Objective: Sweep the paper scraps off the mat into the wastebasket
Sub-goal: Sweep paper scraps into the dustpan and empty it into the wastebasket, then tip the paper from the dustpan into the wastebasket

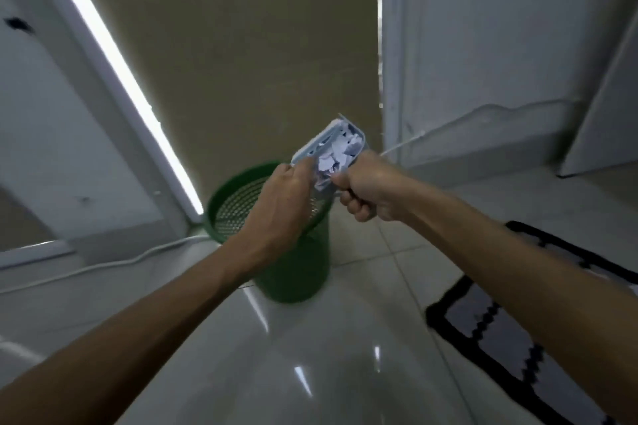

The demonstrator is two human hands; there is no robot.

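Above wastebasket (297, 272) | scrap-filled dustpan (329, 145) | between both hands' fingers (348, 198)

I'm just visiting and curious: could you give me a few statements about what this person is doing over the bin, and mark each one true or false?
1. The dustpan holds paper scraps. True.
2. The wastebasket is red. False: it is green.
3. The right hand grips the dustpan's handle. True.
4. The left hand hangs idle at the person's side. False: it is up at the dustpan's edge.
5. The mat lies under the wastebasket. False: it lies apart, to the right.
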